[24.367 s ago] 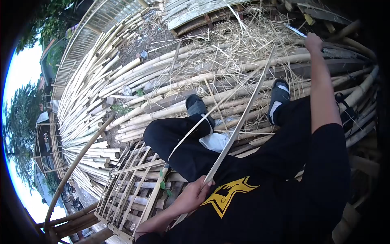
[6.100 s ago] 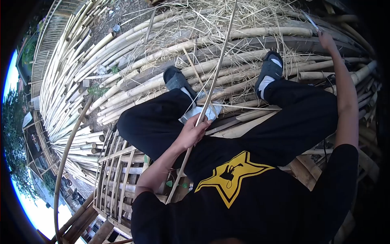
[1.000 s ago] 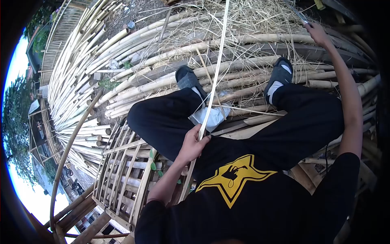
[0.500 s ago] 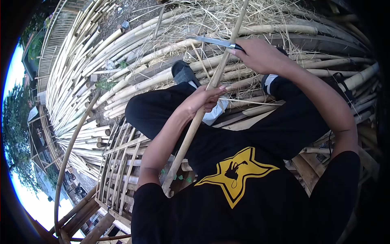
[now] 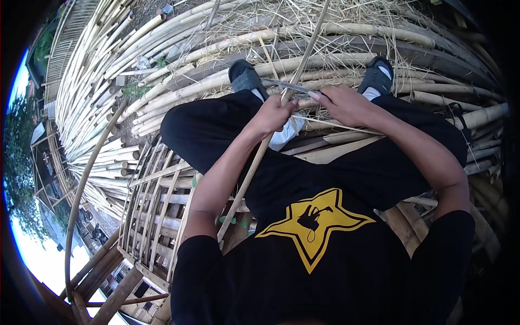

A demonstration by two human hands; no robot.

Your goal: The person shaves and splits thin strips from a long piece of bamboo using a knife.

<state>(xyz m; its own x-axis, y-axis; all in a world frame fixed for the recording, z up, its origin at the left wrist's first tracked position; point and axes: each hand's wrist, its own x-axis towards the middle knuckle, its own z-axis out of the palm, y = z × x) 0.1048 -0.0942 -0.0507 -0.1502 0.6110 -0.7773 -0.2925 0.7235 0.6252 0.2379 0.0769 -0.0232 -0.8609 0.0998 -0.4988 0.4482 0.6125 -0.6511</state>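
My left hand (image 5: pixel 275 115) is closed around a long bamboo strip (image 5: pixel 245 189), which slants from beside my left arm up past my feet. In my right hand (image 5: pixel 346 105) is a knife (image 5: pixel 295 86) with a dark handle. Its blade points left and lies across the strip just above my left fist. Whether the edge is cutting into the bamboo I cannot tell. Both hands are close together over the gap between my bent legs. A white cloth or bag (image 5: pixel 287 134) shows just below my left hand.
Stacked bamboo poles (image 5: pixel 151 100) spread out ahead and to the left. Thin shavings (image 5: pixel 357 46) are scattered over the poles beyond my sandals (image 5: pixel 246 77). A slatted bamboo frame (image 5: pixel 157 208) stands at my left, near a thin curved pole (image 5: pixel 89 187).
My right hand has drawn the knife down along the strip toward my left hand. My left fingers have closed more fully around the bamboo. The right foot is now in plain sight.
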